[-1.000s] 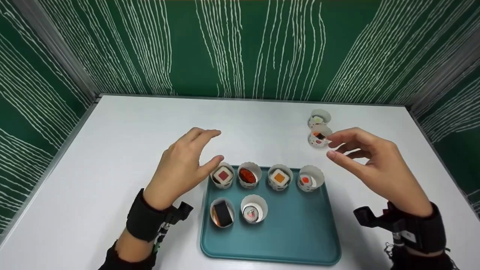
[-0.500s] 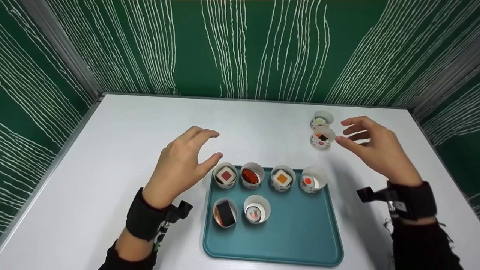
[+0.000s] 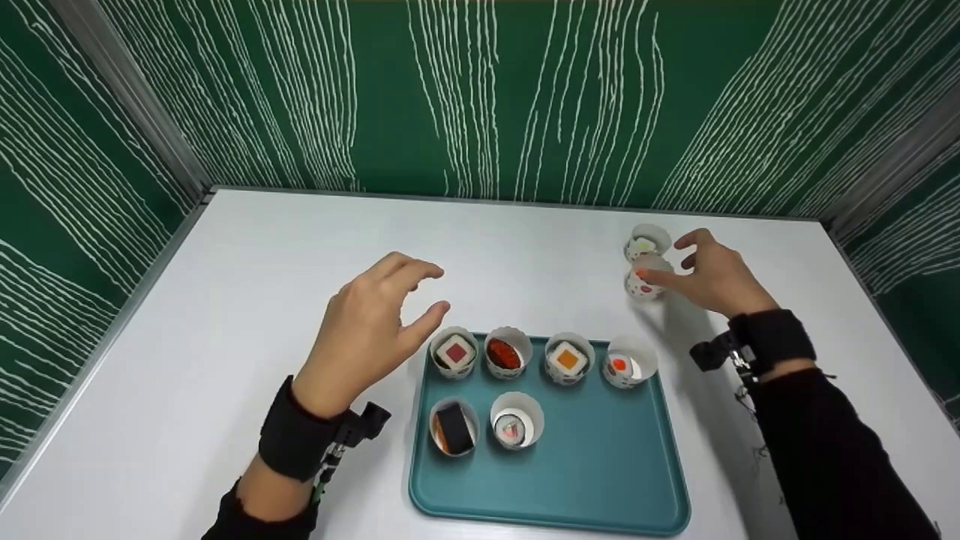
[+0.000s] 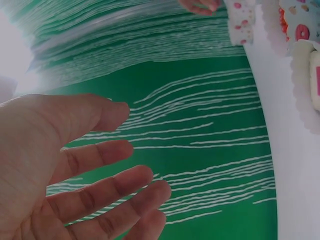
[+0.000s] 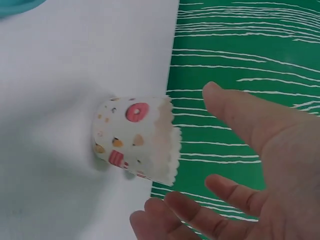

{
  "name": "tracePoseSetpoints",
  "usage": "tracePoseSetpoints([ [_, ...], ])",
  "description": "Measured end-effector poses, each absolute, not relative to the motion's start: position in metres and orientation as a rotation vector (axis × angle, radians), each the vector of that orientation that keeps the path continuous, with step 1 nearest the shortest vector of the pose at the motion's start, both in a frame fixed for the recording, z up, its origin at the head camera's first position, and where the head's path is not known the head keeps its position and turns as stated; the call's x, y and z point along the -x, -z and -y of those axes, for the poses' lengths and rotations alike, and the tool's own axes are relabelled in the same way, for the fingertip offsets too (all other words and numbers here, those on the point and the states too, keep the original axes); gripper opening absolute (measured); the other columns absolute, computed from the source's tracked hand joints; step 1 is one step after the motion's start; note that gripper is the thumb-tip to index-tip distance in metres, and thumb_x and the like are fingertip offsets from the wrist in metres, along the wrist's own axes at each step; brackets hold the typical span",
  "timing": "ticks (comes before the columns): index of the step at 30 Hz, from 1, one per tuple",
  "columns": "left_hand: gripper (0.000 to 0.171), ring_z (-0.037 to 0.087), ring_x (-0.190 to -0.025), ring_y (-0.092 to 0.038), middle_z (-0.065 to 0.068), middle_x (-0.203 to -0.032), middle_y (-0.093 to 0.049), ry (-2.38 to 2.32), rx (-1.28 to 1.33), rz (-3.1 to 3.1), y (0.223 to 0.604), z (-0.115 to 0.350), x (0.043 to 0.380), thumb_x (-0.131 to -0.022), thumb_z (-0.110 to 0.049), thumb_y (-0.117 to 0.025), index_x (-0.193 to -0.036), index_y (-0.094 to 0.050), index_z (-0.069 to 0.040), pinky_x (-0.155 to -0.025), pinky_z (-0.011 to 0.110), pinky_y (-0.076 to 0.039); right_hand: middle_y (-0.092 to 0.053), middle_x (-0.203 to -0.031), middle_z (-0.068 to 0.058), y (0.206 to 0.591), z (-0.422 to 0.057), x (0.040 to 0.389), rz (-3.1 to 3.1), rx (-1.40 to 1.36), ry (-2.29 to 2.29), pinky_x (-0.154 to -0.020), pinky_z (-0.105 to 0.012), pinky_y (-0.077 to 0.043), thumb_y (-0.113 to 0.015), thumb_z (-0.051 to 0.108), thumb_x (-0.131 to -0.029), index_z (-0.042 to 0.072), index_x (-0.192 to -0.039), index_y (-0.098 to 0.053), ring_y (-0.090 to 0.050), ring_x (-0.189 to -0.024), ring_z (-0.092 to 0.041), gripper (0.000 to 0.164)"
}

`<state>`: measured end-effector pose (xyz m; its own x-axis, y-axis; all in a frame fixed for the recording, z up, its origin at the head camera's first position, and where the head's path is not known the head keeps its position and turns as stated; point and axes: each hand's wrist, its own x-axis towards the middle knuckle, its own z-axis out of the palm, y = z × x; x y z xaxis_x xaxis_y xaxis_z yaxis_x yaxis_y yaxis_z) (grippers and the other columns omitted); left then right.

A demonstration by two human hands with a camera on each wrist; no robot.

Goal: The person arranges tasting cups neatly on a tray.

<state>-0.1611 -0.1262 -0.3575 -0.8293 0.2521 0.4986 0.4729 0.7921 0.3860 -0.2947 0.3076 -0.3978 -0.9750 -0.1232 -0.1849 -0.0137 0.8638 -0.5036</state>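
Two paper cups with sushi pieces stand one behind the other at the back right of the table. My right hand is at the nearer cup, its thumb in front of the cup's rim in the head view. Thumb and fingers are spread apart in the right wrist view, and the patterned paper cup shows a gap from them. The farther cup holds a pale piece with a yellow-green middle. My left hand hovers left of the tray with thumb and fingers apart, holding nothing.
A teal tray lies at the front middle. Several paper cups of sushi stand on it, among them one with a black-wrapped piece and one with a small roll. Green panels with white lines wall in the table.
My right hand first drew back to the right, then came forward and left to the nearer back cup. The left hand stays nearly still. The cups have not visibly moved on the table.
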Motion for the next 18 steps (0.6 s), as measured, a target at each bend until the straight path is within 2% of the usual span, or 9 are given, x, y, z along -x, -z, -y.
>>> tracePoseSetpoints([
  [6, 0.029, 0.023, -0.09, -0.073, 0.007, -0.117, -0.076, 0.713, 0.544, 2.569, 0.358, 0.125, 0.161, -0.095, -0.021, -0.083, -0.122, -0.078, -0.01, -0.074, 0.041, -0.061, -0.054, -0.134, -0.035, 0.405, -0.296, 0.304, -2.776, 0.061, 0.773, -0.096, -0.055, -0.049, -0.07, 0.064, -0.096, -0.009, -0.154, -0.027, -0.057, -0.117, -0.043, 0.102],
  [8, 0.029, 0.024, -0.09, -0.073, 0.007, -0.116, -0.075, 0.717, 0.546, 2.57, 0.358, 0.125, 0.161, -0.095, -0.021, -0.083, -0.122, -0.078, -0.01, -0.075, 0.041, -0.061, -0.057, -0.131, -0.034, 0.407, -0.292, 0.307, -2.761, 0.031, 0.761, -0.096, -0.054, -0.05, -0.071, 0.065, -0.095, -0.011, -0.154, -0.027, -0.061, -0.114, -0.041, 0.105],
  [13, 0.029, 0.023, -0.09, -0.073, 0.007, -0.116, -0.075, 0.715, 0.549, 2.569, 0.358, 0.125, 0.162, -0.095, -0.021, -0.083, -0.121, -0.078, -0.01, -0.074, 0.041, -0.061, -0.063, -0.122, -0.033, 0.412, -0.288, 0.311, -2.754, 0.004, 0.739, -0.083, -0.042, -0.054, -0.072, 0.064, -0.094, -0.013, -0.15, -0.03, -0.071, -0.099, -0.034, 0.104],
  [18, 0.029, 0.024, -0.089, -0.073, 0.007, -0.116, -0.076, 0.712, 0.555, 2.57, 0.359, 0.125, 0.163, -0.095, -0.021, -0.083, -0.121, -0.077, -0.01, -0.074, 0.041, -0.061, -0.063, -0.123, -0.033, 0.416, -0.286, 0.314, -2.751, 0.007, 0.767, -0.077, -0.036, -0.054, -0.073, 0.055, -0.097, -0.01, -0.148, -0.032, -0.073, -0.098, -0.034, 0.093],
])
